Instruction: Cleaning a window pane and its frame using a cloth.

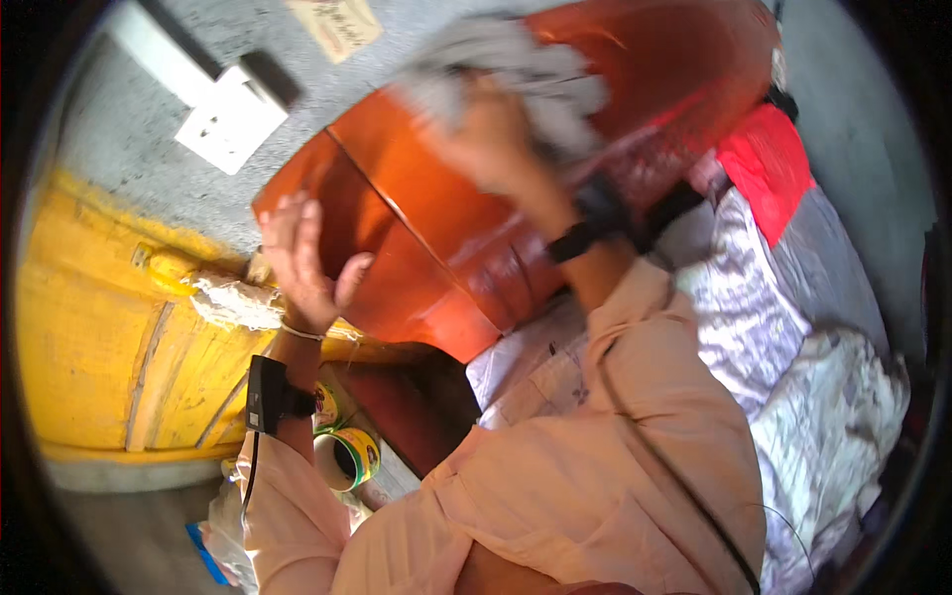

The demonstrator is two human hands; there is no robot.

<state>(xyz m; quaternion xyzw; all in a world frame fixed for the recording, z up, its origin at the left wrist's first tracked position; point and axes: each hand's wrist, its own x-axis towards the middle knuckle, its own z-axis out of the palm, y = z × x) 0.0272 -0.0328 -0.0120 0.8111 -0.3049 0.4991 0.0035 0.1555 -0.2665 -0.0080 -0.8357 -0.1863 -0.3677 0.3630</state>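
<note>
A glossy orange-brown panel [456, 238] with a dark seam across its left part leans at a slant in front of me, near the grey wall. My right hand [491, 134], blurred by motion, is on a crumpled grey cloth [560, 89] against the panel's upper middle. My left hand [305, 253] lies at the panel's left end, fingers stretched and thumb apart, holding nothing. Both wrists wear dark strapped devices, and a thin bangle circles the left wrist.
A white socket box [230, 124] and a paper label [337, 25] are on the wall. At left stands a yellow door-like panel [99, 337]. Below my left hand is an open round tin [349, 459]. Patterned fabric [744, 288] and a red cloth [769, 169] lie at right.
</note>
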